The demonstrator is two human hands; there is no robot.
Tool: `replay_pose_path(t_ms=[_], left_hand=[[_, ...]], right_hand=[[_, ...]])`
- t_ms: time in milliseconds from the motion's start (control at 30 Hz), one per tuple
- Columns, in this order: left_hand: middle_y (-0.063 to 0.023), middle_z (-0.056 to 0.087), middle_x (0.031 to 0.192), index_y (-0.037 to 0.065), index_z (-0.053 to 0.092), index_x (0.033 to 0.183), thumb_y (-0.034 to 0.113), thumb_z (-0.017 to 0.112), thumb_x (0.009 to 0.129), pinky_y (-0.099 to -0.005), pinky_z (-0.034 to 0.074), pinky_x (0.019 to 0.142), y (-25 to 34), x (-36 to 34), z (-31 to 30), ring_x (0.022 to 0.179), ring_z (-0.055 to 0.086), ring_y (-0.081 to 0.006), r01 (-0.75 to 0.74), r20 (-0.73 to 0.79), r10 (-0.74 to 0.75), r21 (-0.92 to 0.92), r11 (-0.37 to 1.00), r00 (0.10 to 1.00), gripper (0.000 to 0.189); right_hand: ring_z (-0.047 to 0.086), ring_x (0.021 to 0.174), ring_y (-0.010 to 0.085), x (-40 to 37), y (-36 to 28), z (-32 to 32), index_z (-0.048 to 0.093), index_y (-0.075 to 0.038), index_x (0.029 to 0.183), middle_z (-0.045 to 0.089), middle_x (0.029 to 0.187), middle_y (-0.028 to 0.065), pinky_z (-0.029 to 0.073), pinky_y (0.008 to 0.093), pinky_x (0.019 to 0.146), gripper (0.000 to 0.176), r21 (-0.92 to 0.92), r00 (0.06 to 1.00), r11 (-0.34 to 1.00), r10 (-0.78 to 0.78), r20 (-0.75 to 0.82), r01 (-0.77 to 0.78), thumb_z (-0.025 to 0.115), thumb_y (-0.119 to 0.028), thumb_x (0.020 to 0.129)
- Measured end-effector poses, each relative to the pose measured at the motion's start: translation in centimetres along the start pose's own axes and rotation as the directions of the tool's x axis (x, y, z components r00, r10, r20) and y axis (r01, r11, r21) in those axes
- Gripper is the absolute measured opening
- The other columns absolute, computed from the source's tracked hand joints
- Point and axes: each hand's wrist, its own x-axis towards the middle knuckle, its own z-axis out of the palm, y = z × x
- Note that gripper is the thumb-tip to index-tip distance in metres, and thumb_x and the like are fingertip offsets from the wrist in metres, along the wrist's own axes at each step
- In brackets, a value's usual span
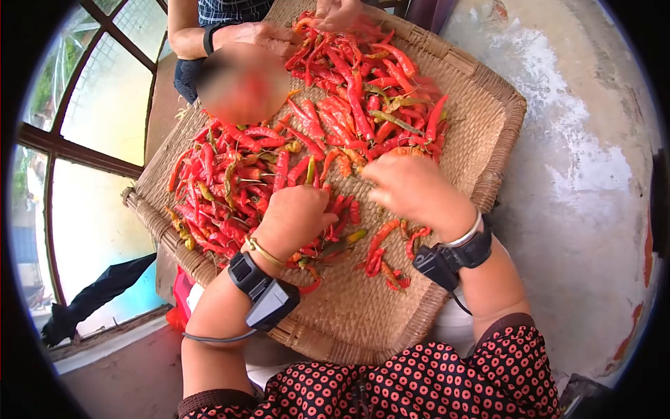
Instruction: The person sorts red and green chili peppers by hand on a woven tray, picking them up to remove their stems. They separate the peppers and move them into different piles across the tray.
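Note:
My left hand (296,218) rests at the right edge of a heap of red chili peppers (241,178), knuckles up and fingers curled down among them. Its fingertips and anything in them are hidden; the thumb points right. Beside its fingers a yellow-green chili pepper (310,170) sticks up. My right hand (415,192) hovers just below a second heap of chili peppers (349,112). Its fingers reach left, slightly apart, and I see nothing between them. An orange chili pepper (406,151) lies close above its knuckles.
The peppers lie on a large woven tray (328,318) with a thick rim. Across it, another person's hands (265,36) touch the far heap. Several loose peppers (380,255) lie between my forearms. Window panes (98,223) stand left, a dark cloth-like thing (98,297) beside them, a wall (572,140) right.

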Motion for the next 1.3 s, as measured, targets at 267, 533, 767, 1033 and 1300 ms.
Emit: replay_pose_path(t_ms=[267,533,767,1033,1300], left_hand=[[-0.0113,0.058,0.085,0.006,0.06,0.09,0.029,0.068,0.073,-0.0407,0.049,0.064,-0.8,-0.2,0.0,0.078,0.06,-0.0297,0.047,-0.245,-0.038,0.027,0.999,0.969,0.029],[-0.0135,0.056,0.091,0.005,0.062,0.1,0.02,0.065,0.072,-0.0389,0.049,0.073,-0.6,0.4,1.4,0.084,0.058,-0.0308,-0.296,-0.154,0.267,-0.219,0.93,0.951,0.031],[-0.0124,0.057,0.088,0.008,0.061,0.098,0.023,0.063,0.076,-0.0391,0.05,0.068,-0.3,0.1,0.1,0.08,0.059,-0.0306,-0.213,-0.091,0.198,-0.209,0.954,0.976,0.027],[-0.0132,0.055,0.088,0.011,0.06,0.101,0.026,0.064,0.076,-0.0396,0.051,0.065,-1.5,0.9,1.0,0.077,0.06,-0.0303,-0.003,-0.209,-0.007,-0.047,0.999,0.978,0.029],[-0.0126,0.057,0.081,0.004,0.064,0.085,0.018,0.065,0.075,-0.0373,0.049,0.062,-2.8,1.6,0.9,0.074,0.058,-0.03,-0.14,-0.257,0.083,-0.211,0.967,0.963,0.017]], right_hand=[[0.061,0.08,0.0329,-0.7,-0.9,3.1,0.056,-0.012,0.109,0.062,0.081,0.0143,0.048,0.0431,0.069,0.036,0.129,0.822,0.98,-0.2,0.534,0.154,0.065,-0.02,0.075],[0.061,0.074,0.033,-0.4,0.5,2.4,0.063,-0.004,0.071,0.061,0.073,0.0144,0.048,0.0434,0.066,0.019,-0.146,0.935,0.987,-0.004,0.355,0.06,0.064,-0.023,0.074],[0.055,0.088,0.0324,0.4,0.5,2.5,0.058,-0.003,0.083,0.051,0.09,0.0147,0.047,0.0406,0.074,0.019,-0.067,0.999,0.997,-0.026,0.034,0.029,0.067,-0.015,0.073],[0.049,0.094,0.0308,0.6,1.3,3.1,0.054,0.0,0.09,0.048,0.095,0.0129,0.043,0.0406,0.081,0.027,-0.093,0.988,0.995,0.034,0.152,-0.02,0.068,-0.014,0.071],[0.048,0.098,0.0314,0.8,2.0,0.0,0.059,-0.002,0.092,0.05,0.102,0.0141,0.042,0.0403,0.085,0.03,-0.211,0.941,0.969,0.049,-0.335,-0.126,0.07,-0.019,0.07]])
